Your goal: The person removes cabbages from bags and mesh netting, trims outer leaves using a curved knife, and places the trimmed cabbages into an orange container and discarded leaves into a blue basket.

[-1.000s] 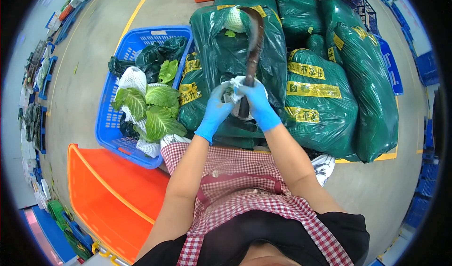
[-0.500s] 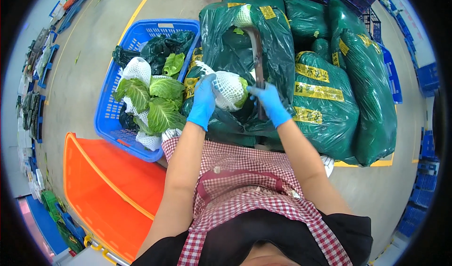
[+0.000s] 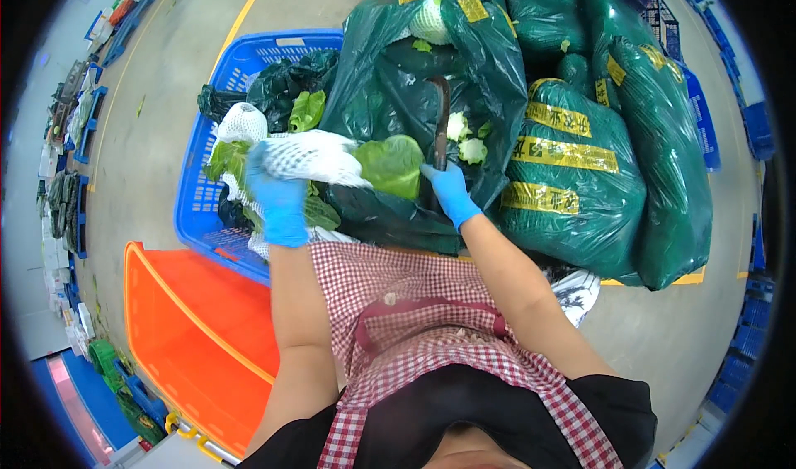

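Note:
My left hand [image 3: 280, 208], in a blue glove and smeared by motion, grips a white foam net sleeve [image 3: 319, 155] stretched out to the right over the bag's left edge. Just beyond the sleeve's loose end lies a green cabbage [image 3: 390, 167], low in an open dark green plastic bag [image 3: 361, 108]. My right hand [image 3: 454, 194], also gloved in blue, is closed around a long dark tool [image 3: 442, 121] with a hooked upper end; its exact kind is unclear. Pale cut vegetable pieces [image 3: 473, 150] lie in the bag right of the tool.
On the left, a blue crate [image 3: 191, 195] holds loose leaves, net sleeves and dark plastic. Below it stands an orange bin [image 3: 199, 336]. Full green bags with yellow tape [image 3: 572, 170] are piled at the right. A netted vegetable [image 3: 429, 23] rests at the open bag's far side.
My left hand has moved left, drawing the foam net off the cabbage, which now shows bare in the bag. My right hand has shifted slightly left and down along the dark tool.

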`<act>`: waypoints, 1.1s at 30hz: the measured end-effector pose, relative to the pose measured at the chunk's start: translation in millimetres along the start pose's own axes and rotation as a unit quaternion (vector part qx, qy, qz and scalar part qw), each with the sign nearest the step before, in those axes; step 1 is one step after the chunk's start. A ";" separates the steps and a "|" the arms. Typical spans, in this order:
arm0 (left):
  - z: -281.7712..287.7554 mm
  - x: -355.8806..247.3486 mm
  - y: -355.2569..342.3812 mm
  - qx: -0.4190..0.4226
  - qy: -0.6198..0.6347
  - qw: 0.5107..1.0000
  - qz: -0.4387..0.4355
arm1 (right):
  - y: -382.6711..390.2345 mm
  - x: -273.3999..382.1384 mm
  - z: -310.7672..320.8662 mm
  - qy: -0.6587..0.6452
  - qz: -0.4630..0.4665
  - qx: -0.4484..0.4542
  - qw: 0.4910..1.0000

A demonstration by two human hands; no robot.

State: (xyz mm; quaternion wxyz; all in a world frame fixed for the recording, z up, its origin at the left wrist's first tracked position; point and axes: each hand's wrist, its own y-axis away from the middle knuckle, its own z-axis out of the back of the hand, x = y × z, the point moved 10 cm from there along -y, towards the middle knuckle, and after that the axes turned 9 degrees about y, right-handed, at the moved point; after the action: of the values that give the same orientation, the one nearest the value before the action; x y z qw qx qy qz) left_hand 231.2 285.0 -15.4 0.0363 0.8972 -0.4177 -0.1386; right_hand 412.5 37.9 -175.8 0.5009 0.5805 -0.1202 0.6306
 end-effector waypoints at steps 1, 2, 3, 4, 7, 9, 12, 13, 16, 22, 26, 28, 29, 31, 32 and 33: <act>15.4 -39.3 12.8 -0.121 -0.129 0.980 -0.092 | 4.0 4.1 -5.8 0.004 -0.001 0.008 1.000; 53.4 -100.5 28.4 -0.207 -0.294 0.913 -0.191 | 11.1 19.7 -20.5 0.007 0.013 0.027 1.000; 72.4 -136.2 35.9 -0.208 -0.580 0.760 -0.206 | 16.6 27.9 -33.2 0.046 0.039 0.048 0.997; 77.4 -143.2 35.4 -0.186 -0.804 0.531 -0.191 | 18.4 20.9 -37.8 0.043 0.043 0.049 0.997; 15.4 -46.7 41.4 -0.278 -0.918 0.255 -0.125 | 19.4 -6.6 -34.6 0.171 0.016 0.084 0.982; -24.8 19.2 31.6 0.015 -0.842 0.471 -0.262 | 33.1 -2.1 -39.4 0.149 0.021 0.052 0.987; -27.0 142.0 13.4 0.325 -0.832 0.437 -0.104 | 40.8 -6.4 -28.8 -0.017 0.007 0.000 1.000; -14.0 160.6 0.3 0.297 -0.886 0.352 -0.050 | 37.8 -14.3 -14.7 0.033 -0.003 -0.029 0.999; 25.6 140.4 -27.6 0.172 -0.958 0.190 0.130 | 53.1 -19.3 -4.7 0.036 -0.082 0.001 0.996; 63.7 99.9 -43.7 0.233 -0.889 0.368 0.142 | 74.9 18.8 -6.8 0.148 0.091 -0.009 0.985; 65.9 101.0 -43.7 0.152 -0.890 0.415 0.115 | 85.9 21.7 -24.8 0.286 0.116 0.031 0.951; 68.1 86.4 -40.5 0.020 -0.877 0.455 0.150 | 85.1 11.5 -29.5 0.310 0.122 0.017 0.943; 79.8 79.3 -42.3 0.001 -0.893 0.434 0.122 | 81.3 0.9 -32.4 0.306 0.097 0.024 0.947; 75.2 84.0 -38.1 -0.002 -0.896 0.424 0.131 | 79.6 -8.7 -32.8 0.301 0.083 0.024 0.950; 72.9 90.0 -38.7 0.001 -0.896 0.421 0.139 | 78.6 -13.3 -31.1 0.300 0.081 0.024 0.950; 72.5 93.6 -38.5 -0.002 -0.896 0.421 0.140 | 81.9 -4.8 -27.1 0.308 0.091 0.006 0.947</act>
State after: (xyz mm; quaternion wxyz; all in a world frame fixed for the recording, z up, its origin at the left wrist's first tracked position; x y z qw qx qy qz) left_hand 296.8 242.5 -112.3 -0.3379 0.1947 -0.3340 -0.8581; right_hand 332.0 17.0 -152.7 0.4506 0.3473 -0.0085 0.8224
